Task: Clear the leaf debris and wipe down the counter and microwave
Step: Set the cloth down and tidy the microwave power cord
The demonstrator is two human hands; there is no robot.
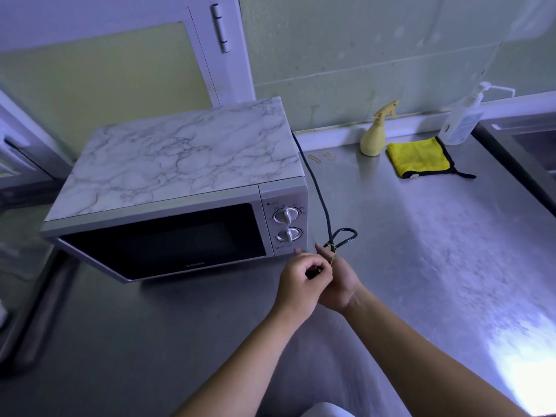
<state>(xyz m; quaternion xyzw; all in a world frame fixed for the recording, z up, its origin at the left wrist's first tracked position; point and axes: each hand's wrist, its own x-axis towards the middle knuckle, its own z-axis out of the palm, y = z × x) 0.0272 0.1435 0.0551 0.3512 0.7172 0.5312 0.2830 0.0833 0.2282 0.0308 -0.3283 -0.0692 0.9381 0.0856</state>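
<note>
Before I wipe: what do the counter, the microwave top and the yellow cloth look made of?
Counter: likely brushed stainless steel, dull grey sheen with glare. Microwave top: probably marble-print film over silver casing, veins look flat. Yellow cloth: seemingly plush microfibre, fuzzy nap, black edging.

A silver microwave with a marble-pattern top (180, 158) stands on the grey steel table (421, 266). Its black power cord (319, 194) runs down the right side and makes a loop by the front corner. The left hand (298, 281) pinches a dark part of the cord. The right hand (343, 281) is against it, at a thin yellow rubber band (332, 256); its grip is unclear.
</note>
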